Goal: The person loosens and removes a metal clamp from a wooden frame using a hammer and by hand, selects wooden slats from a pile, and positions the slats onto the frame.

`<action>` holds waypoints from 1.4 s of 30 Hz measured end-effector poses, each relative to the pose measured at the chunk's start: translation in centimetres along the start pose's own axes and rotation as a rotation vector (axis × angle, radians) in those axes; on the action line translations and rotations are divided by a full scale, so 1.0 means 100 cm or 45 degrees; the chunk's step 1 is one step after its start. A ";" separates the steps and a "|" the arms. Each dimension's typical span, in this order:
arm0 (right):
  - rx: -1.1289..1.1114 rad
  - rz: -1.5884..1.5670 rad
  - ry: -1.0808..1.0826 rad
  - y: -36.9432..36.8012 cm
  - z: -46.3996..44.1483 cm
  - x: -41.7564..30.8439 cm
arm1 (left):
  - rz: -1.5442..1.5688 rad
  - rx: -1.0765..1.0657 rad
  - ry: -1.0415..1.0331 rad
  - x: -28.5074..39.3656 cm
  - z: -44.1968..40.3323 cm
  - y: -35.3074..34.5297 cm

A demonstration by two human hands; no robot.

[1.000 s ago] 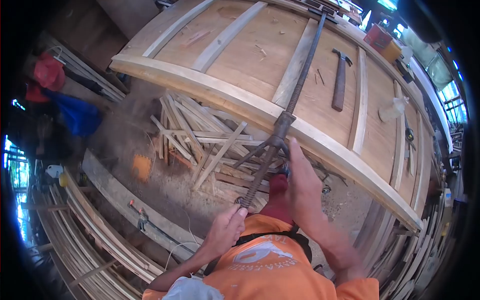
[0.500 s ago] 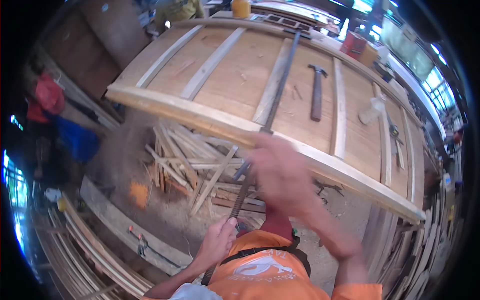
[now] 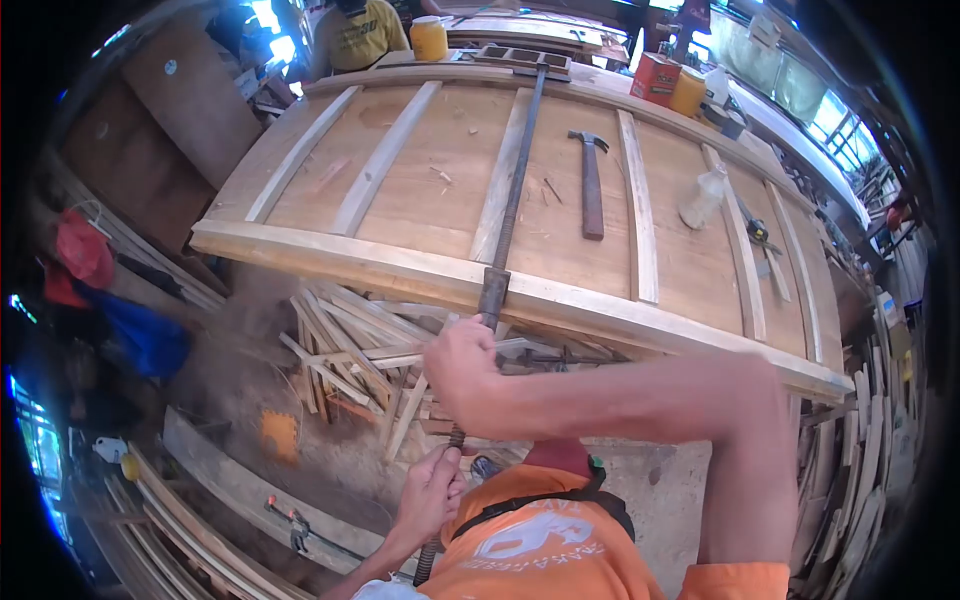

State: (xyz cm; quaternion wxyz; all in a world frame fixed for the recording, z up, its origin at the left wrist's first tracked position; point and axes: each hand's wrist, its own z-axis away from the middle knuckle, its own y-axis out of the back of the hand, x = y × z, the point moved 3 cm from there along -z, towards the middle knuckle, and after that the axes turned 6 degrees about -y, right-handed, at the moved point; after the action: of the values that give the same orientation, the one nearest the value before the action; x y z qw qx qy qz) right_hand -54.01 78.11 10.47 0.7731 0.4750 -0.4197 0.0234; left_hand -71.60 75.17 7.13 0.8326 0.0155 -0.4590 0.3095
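A long bar clamp [image 3: 522, 165] lies across a wooden frame panel [image 3: 420, 260], from the far rail to past the near rail. Its sliding jaw [image 3: 494, 292] sits at the near rail. Fingers of my right hand [image 3: 462, 365] are curled closed at the clamp just below that jaw; the exact part inside them is hidden. Lower down, near my waist, my left hand [image 3: 430, 492] is closed around the clamp's ridged bar [image 3: 457, 437]. A hammer [image 3: 591, 190] rests on the panel to the right of the clamp.
On the panel's right side are a clear plastic bottle [image 3: 704, 197] and a tape measure [image 3: 757, 231]. A red box [image 3: 654, 79] and a yellow jar [image 3: 429, 39] stand behind. Scrap wood [image 3: 350, 345] is piled beneath. A person in a yellow shirt [image 3: 362, 38] is at the far side.
My right hand has gone from blurred, in front of the near rail, to closed at the clamp below its jaw, its forearm now crossing sideways. My left hand keeps its hold. The view has shifted.
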 end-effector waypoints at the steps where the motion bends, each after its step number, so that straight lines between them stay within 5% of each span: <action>1: 0.051 -0.179 0.089 -0.003 0.008 0.011 | 0.010 -0.001 0.010 -0.002 0.000 0.001; 4: 0.242 -0.442 0.200 -0.032 0.027 0.029 | -0.002 0.011 0.023 -0.002 -0.002 0.002; 7: 0.504 -0.891 -0.055 -0.061 0.053 0.049 | -0.066 0.003 0.030 -0.001 -0.002 0.003; 9: 0.637 -1.528 -0.199 -0.100 0.059 0.041 | -0.099 -0.009 0.026 0.002 -0.002 0.001; 17: 0.477 -3.033 -0.677 -0.150 0.023 -0.062 | -0.077 -0.001 0.039 0.002 -0.002 0.000; 20: 0.924 -2.707 -0.715 -0.151 -0.004 -0.093 | -0.046 0.023 0.051 0.001 0.000 0.000; 21: 0.179 -3.306 -0.475 -0.214 -0.014 -0.148 | -0.046 0.021 0.049 -0.002 0.000 0.000; 22: 0.186 -3.305 -0.479 -0.214 -0.002 -0.128 | -0.053 0.022 0.040 -0.005 0.000 0.001; 24: 0.264 -3.163 -0.498 -0.174 0.033 -0.049 | -0.054 0.021 0.015 -0.002 0.000 0.002; 26: 0.672 -2.821 -0.659 -0.126 0.047 0.043 | -0.081 0.038 -0.004 0.004 0.002 -0.001; 28: 0.994 -2.822 -0.319 -0.048 0.055 0.107 | -0.064 0.032 -0.015 -0.001 0.003 0.000; 30: 1.189 -2.030 0.327 0.028 0.060 0.121 | -0.076 0.007 -0.034 -0.008 -0.001 0.004; 32: 1.082 -1.547 0.563 0.081 0.057 0.086 | -0.120 0.062 0.006 -0.020 -0.004 0.011; 34: 0.982 -0.644 0.556 0.083 0.048 0.046 | -0.143 0.064 -0.026 -0.004 0.003 -0.003; 35: 0.961 -0.651 0.506 0.081 0.044 0.047 | -0.121 0.104 -0.068 0.001 0.005 -0.009; 37: 0.076 0.168 0.589 0.058 0.029 0.040 | -0.171 0.080 -0.068 0.004 0.006 -0.014; 42: -0.309 0.461 0.202 0.052 0.020 0.028 | -0.189 0.096 -0.048 0.002 0.007 -0.015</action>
State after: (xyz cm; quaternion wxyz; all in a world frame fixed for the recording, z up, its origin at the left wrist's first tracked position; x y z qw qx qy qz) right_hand -55.72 78.48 16.42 0.8384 0.2920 -0.4357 0.1485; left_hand -71.24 73.83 8.08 0.8434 0.0865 -0.4602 0.2636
